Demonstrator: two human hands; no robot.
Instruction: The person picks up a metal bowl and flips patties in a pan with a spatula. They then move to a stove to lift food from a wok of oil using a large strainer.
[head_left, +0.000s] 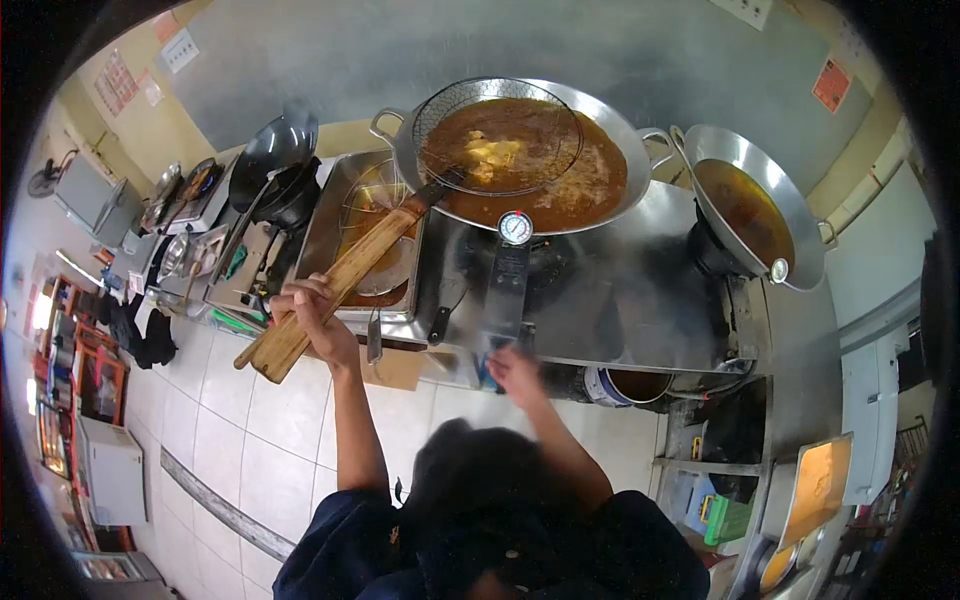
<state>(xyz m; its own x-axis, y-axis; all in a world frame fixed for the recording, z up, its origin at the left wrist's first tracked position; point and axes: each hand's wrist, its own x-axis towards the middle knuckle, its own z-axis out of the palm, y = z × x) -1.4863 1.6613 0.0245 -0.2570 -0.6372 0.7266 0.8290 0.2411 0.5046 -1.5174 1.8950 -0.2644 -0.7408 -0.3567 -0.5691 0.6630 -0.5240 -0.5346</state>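
Note:
My left hand [322, 318] is wrapped round the long wooden handle of a wire skimmer [375, 250]. Its round mesh lies across the left part of a large wok [400, 150] filled with brown, bubbling oil [600, 165]. Pale yellow food [492, 155] shows at the mesh, in the oil. A dial thermometer [516, 228] stands at the wok's front rim. Blurred by motion, my right hand [517, 376] is at the front edge of the stove, below the thermometer; its fingers are smeared.
A second wok [735, 150] with dark oil and its own thermometer [779, 270] stands at the right. Left of the large wok is a metal tray [412, 290] with round strainers. A black wok [272, 155] sits farther left. Under the counter is a bucket [605, 388].

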